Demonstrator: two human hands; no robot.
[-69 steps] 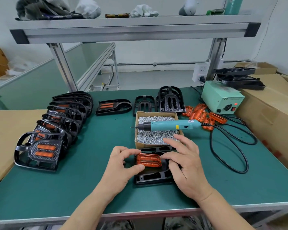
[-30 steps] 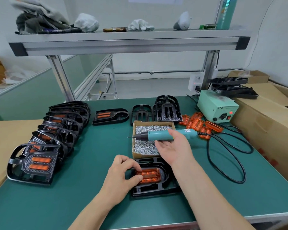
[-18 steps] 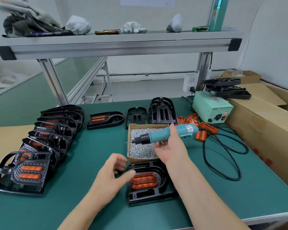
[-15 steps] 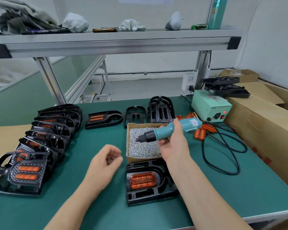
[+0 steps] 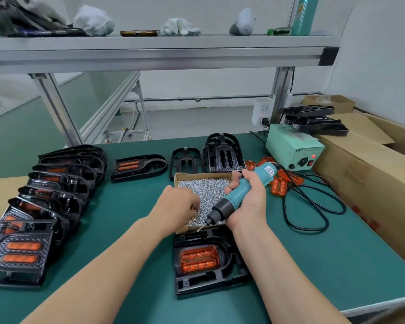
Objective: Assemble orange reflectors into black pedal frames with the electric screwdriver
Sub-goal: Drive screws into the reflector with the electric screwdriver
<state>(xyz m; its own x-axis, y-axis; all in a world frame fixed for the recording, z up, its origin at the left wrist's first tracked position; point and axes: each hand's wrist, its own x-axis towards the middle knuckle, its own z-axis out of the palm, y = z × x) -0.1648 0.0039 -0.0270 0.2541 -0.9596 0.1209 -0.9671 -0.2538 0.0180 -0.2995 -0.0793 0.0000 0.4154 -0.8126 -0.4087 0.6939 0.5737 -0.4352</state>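
A black pedal frame [image 5: 211, 280] lies near the table's front edge with an orange reflector [image 5: 198, 259] seated in it. Just behind it stands a cardboard box of small silver screws [image 5: 205, 189]. My right hand [image 5: 249, 202] grips the teal electric screwdriver [image 5: 237, 196], bit tilted down-left over the box's near edge. My left hand [image 5: 177, 205] reaches into the box, fingers curled down among the screws; whether it holds one is hidden.
A row of assembled pedals [image 5: 40, 206] fills the left side. More black frames [image 5: 222, 155] and loose orange reflectors [image 5: 278, 184] lie behind the box. A green power supply [image 5: 295, 148] sits at back right; its black cable [image 5: 313, 206] loops rightward beside cardboard cartons [image 5: 372, 183].
My right hand lifted the screwdriver off the screw box and tilted its bit down. My left hand let go of the reflector and moved into the screw box.
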